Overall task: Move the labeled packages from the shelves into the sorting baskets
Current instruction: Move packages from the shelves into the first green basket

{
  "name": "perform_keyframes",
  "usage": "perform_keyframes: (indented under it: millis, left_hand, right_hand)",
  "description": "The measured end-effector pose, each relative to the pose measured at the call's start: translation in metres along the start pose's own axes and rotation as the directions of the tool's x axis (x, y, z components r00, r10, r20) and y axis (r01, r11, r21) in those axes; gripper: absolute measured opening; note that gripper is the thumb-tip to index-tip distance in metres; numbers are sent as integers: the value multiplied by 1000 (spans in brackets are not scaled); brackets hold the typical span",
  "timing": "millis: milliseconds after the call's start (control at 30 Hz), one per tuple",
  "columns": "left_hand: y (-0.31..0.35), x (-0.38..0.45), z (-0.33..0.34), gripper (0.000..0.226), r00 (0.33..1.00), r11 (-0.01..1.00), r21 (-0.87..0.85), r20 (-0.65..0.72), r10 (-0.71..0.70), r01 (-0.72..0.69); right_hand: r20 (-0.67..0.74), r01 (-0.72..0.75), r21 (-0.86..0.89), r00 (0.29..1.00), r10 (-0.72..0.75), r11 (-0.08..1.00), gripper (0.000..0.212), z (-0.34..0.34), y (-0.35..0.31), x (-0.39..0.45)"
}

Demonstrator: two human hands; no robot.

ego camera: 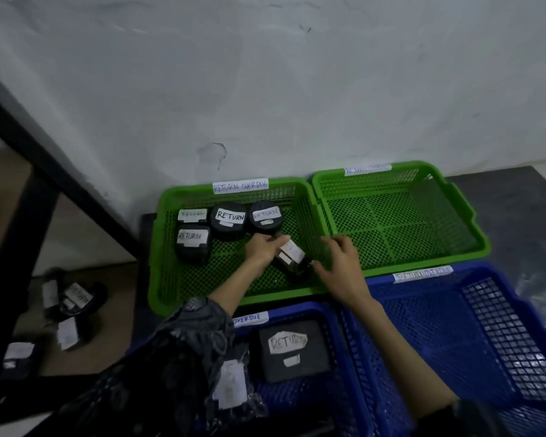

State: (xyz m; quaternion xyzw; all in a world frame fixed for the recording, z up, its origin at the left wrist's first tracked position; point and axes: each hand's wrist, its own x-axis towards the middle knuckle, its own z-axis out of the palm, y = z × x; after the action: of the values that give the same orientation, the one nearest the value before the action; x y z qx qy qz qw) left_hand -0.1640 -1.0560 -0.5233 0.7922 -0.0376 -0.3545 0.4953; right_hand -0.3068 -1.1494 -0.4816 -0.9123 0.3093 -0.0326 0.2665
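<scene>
My left hand (263,247) grips the top end of a dark labeled package (292,257) inside the left green basket (183,285) tagged RETURN OVERDUE. My right hand (341,263) hovers at the package's right side over the basket's rim, fingers loosely spread, thumb near the package's lower end. Several black packages labeled RETURN (229,220) lie in the back left of that basket.
An empty green basket (454,247) stands to the right. Two blue baskets sit in front: the near left one (338,342) holds a black RETURN package (292,350) and a plastic-wrapped one (232,383); the right one (438,326) is bare. More packages (71,302) lie on a low shelf at left.
</scene>
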Motion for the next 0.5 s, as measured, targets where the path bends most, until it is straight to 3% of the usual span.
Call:
perform_keyframes:
  millis: [100, 267, 500]
  left_hand:
    - [-8, 6, 13, 52, 998, 999, 3, -47, -38, 38]
    - [-23, 7, 20, 65, 976, 958, -276, -177, -129, 76]
    - [-11, 3, 29, 45, 979, 963, -271, -199, -43, -12]
  right_hand:
    - [-55, 26, 16, 998, -25, 1000, 55, 8, 6, -2]
    - [-63, 47, 36, 997, -45, 998, 57, 12, 8, -6]
    - [-39, 57, 40, 998, -56, 998, 58, 8, 10, -5]
